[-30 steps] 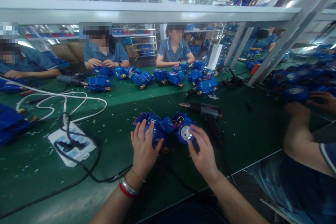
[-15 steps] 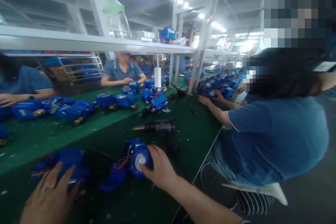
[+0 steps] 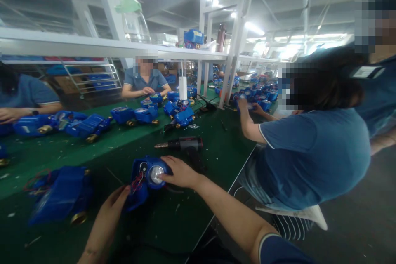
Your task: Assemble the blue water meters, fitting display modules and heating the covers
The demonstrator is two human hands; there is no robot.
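Note:
A blue water meter with its housing open lies on the green bench; red and white wires and a round clear dial show. My right hand grips its right side, thumb by the dial. At its left edge, my left hand has thumb and fingers closed on the blue cover. A second blue water meter with a brass fitting and loose wires lies to the left, untouched. Behind the held meter rests a black heat gun, nozzle pointing left.
Several blue meters line the bench beyond. A white shelf carries a spray bottle. At right, a co-worker in a blue shirt handles meters; other people sit across the bench. A dark cable runs along the near bench.
My left hand has left the second meter and moved right to the open meter's cover. The held meter has shifted slightly left and up in view. The right-hand co-worker's arm has risen.

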